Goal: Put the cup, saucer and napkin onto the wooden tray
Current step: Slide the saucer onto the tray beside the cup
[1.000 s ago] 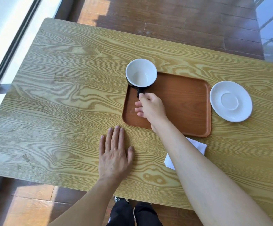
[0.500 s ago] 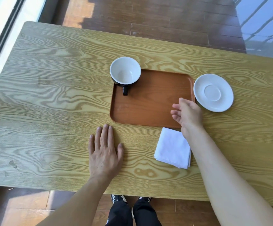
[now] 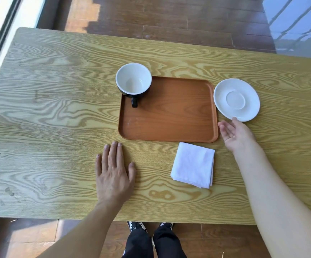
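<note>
step in hand, saucer pickup: right hand [image 3: 233, 134] open and empty, fingertip at near rim of saucer [image 3: 236, 99], right of tray [image 3: 169, 116]; slide fingers under rim, lift level; cup [image 3: 133, 79] on tray's upper-left corner; napkin [image 3: 193, 164] below tray; left hand [image 3: 113, 175] flat, empty.

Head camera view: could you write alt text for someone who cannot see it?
A person's open right hand reaches a white saucer lying on a wooden table, just right of a wooden tray. A black cup sits on the tray's far left corner; a folded white napkin lies nearer, and the left hand rests flat.
</note>
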